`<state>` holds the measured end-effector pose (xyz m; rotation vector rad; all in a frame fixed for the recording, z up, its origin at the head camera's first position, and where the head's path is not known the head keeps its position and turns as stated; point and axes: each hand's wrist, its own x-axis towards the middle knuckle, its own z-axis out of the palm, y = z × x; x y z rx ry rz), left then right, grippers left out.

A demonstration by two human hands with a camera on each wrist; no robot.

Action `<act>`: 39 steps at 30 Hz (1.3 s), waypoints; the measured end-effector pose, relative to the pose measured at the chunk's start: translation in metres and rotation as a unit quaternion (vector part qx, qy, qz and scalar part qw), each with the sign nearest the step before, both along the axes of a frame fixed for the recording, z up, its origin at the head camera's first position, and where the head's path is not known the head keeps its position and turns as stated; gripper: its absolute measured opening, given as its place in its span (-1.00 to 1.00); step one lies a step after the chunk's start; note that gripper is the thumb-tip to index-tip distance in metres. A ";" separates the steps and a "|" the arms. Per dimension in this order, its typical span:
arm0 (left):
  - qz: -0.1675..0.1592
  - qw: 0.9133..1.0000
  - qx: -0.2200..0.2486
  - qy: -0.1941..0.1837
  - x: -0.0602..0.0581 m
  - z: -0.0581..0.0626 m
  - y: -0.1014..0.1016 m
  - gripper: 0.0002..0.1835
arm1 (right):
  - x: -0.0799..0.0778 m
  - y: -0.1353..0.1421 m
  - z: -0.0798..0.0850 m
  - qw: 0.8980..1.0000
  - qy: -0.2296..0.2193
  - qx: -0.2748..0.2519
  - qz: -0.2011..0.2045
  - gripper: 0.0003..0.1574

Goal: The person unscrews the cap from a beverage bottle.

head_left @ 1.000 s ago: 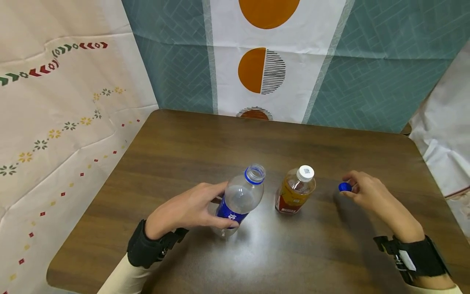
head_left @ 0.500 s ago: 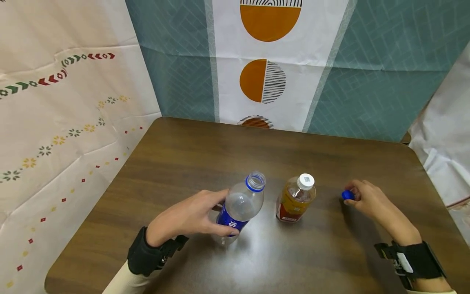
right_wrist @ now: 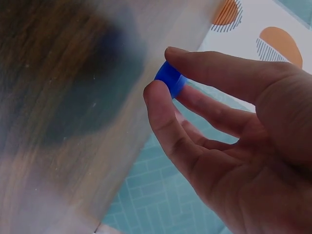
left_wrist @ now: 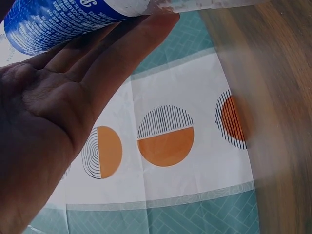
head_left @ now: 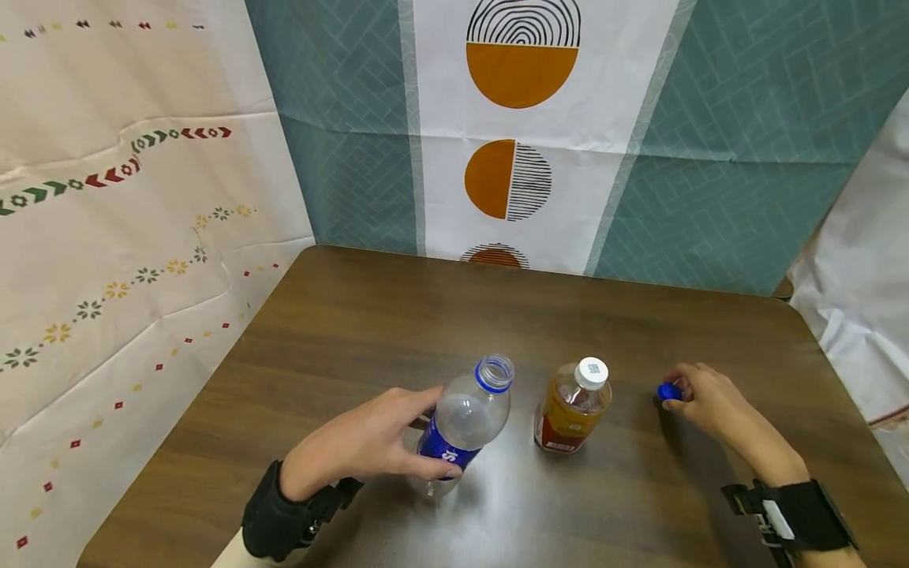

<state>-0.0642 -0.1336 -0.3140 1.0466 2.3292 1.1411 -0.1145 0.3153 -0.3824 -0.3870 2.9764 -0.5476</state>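
My left hand (head_left: 379,442) grips a clear plastic bottle (head_left: 472,410) with a blue label, thumb in front and fingers behind. Its neck is uncapped, showing bare threads above a blue ring. In the left wrist view the label (left_wrist: 63,24) lies along the fingers. To the right, my right hand (head_left: 717,406) pinches a small blue bottle cap (head_left: 668,392) between thumb and fingertips, low over the table. The right wrist view shows the cap (right_wrist: 170,79) between the tips. Between the hands stands a second bottle (head_left: 571,410) holding amber drink, its white cap (head_left: 592,372) on.
A brown wooden table (head_left: 398,308) carries everything. Behind it hangs a teal and white cloth (head_left: 440,189) with orange circles. A cream patterned cloth (head_left: 177,213) borders the left side, and a white cloth (head_left: 859,300) the right.
The whole scene has shifted down in the head view as the camera tilted up. The right hand with the cap has stayed nearly in place, the cap turning slightly. The left hand's grip is unchanged.
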 end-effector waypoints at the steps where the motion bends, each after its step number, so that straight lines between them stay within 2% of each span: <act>1: -0.001 1.000 0.002 0.003 0.000 0.000 -0.001 -0.36 | -0.001 0.000 0.000 1.000 -0.002 -0.001 0.001 -0.57; 12: -0.001 1.000 0.007 0.008 0.000 -0.001 -0.003 -0.35 | -0.009 -0.002 -0.007 1.000 -0.009 -0.004 0.010 -0.58; 18: 0.006 1.000 0.002 -0.007 0.000 0.001 -0.004 -0.35 | -0.013 -0.003 -0.012 1.000 -0.016 -0.009 0.021 -0.59; 24: 0.008 1.000 0.000 -0.009 -0.001 0.002 -0.004 -0.38 | -0.013 -0.002 -0.016 1.000 -0.024 -0.008 0.012 -0.56; 39: 0.011 1.000 -0.010 -0.017 -0.002 0.001 -0.008 -0.32 | -0.014 -0.004 -0.015 0.999 -0.045 0.004 -0.001 -0.49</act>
